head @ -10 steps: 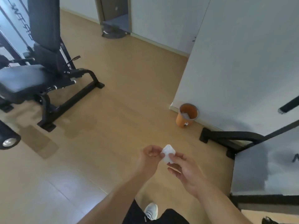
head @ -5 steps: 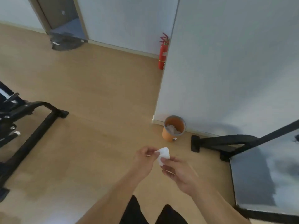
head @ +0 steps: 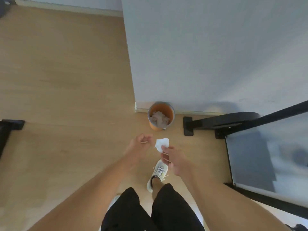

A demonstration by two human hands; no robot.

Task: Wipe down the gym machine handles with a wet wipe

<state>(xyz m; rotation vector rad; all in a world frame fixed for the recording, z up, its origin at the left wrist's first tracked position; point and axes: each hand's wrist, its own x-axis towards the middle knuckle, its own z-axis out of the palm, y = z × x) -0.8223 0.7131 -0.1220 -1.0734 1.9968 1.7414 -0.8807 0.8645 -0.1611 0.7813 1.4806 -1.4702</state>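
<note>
A small crumpled white wet wipe (head: 162, 143) is pinched at its lower edge by the fingertips of my right hand (head: 175, 160). My left hand (head: 140, 144) hovers just left of the wipe, apart from it, fingers loosely curled with nothing in them. Both hands are held over the wooden floor, a short way in front of an orange waste bin (head: 170, 112) that holds crumpled used wipes. No machine handle is in view.
The bin stands at the foot of a grey wall corner (head: 208, 52). A black machine base foot (head: 216, 123) and a slanted black bar (head: 283, 112) lie to the right, above a grey mat (head: 260, 157). Another black foot (head: 10, 125) is at far left. My shoe (head: 158, 174) is below.
My view has swung right and down, and the bin is nearer. My left hand has let go of the wipe, which only my right hand holds now.
</note>
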